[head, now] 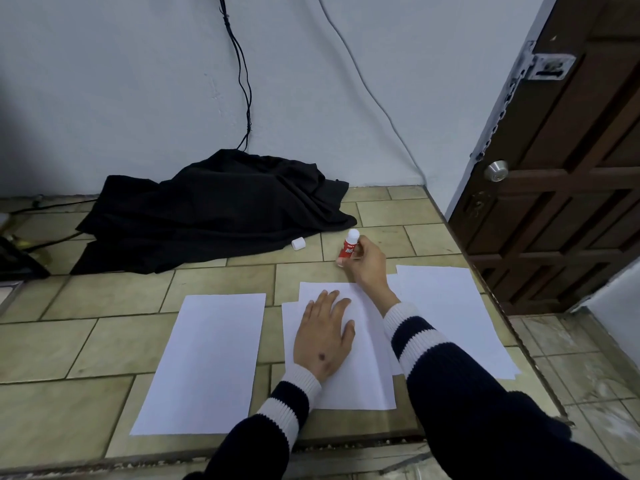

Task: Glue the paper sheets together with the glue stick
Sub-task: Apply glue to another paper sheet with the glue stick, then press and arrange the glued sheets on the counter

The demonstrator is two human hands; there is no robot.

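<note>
pressing flat on the middle paper stack (360,375), my left hand (323,336) lies with fingers straight and spread, its grip released, palm down on the top sheet. that top sheet sits slightly askew over another sheet beneath it, whose edge shows at the left. my right hand (367,263) reaches forward past the far edge of the stack, its grip clenched around a red glue stick (349,245), thumb along the near side of the tube. the stick stands tilted with its white glue end up and uncapped; i cannot tell whether its base touches the floor. its white cap (298,243) lies on the tiled floor (86,344) to the left of the stick, just beside the edge of a crumpled black cloth (214,209) heaped against the wall. a single white sheet (204,362) lies to the left of the stack, apart from it. another pile of sheets (453,313) lies to the right, partly under my right forearm, near a dark wooden door (568,168). both sleeves are dark with white stripes. black cables (242,81) hang down the wall behind the cloth.
</note>
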